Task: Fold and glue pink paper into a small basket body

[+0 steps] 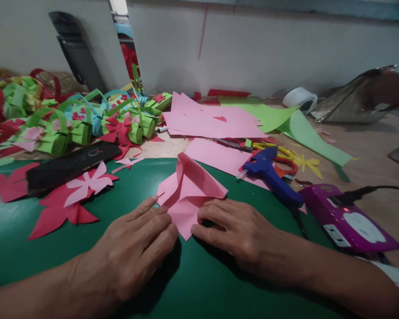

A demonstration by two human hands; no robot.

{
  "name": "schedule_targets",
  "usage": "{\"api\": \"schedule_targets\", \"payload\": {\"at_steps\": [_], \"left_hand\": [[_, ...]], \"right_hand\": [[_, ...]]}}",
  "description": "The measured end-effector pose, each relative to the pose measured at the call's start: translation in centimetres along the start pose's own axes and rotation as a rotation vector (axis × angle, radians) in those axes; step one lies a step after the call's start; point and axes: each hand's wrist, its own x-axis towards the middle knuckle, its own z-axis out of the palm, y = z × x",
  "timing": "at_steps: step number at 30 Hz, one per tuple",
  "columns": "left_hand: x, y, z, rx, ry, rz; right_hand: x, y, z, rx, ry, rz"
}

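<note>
A folded sheet of pink paper [189, 186] stands partly raised on the green mat in front of me, with creases across it and a pointed corner toward me. My left hand [141, 239] grips its left edge, fingers together and the thumb side out of sight. On the opposite edge, my right hand [231, 226] pinches the paper between thumb and curled fingers. To the left lie red and pink paper flower cutouts [63, 206] and a black phone [73, 166].
A blue glue gun [272, 175] and a purple power strip [349, 219] with a cord lie at right. Scissors [284, 159] rest behind. Pink sheets [213, 119], green paper [319, 137] and a white tape roll [299, 99] sit farther back. Small green paper baskets [53, 137] crowd the left.
</note>
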Motion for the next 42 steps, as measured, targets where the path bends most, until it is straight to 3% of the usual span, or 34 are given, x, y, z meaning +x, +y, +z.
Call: {"api": "schedule_targets", "payload": {"at_steps": [5,13,24,34,42], "left_hand": [[-0.1,0.2,0.0,0.094,-0.023,0.008],[-0.9,0.2,2.4,-0.046,-0.177,-0.085],[0.0,-0.3,2.3,-0.187,-0.141,-0.185],[0.0,-0.3,2.9,-0.141,-0.072,-0.223],[0.6,-0.1,2.8,-0.240,-0.028,-0.317]], "right_hand": [[0.1,0.0,-0.1,-0.010,-0.021,-0.003],[0.2,-0.6,0.1,-0.195,0.045,-0.095],[1.5,-1.3,0.0,-0.500,-0.120,-0.267],[1.6,-0.3,0.5,-0.279,0.003,-0.113],[1.4,-0.9,1.8,0.151,0.092,0.287]]}}
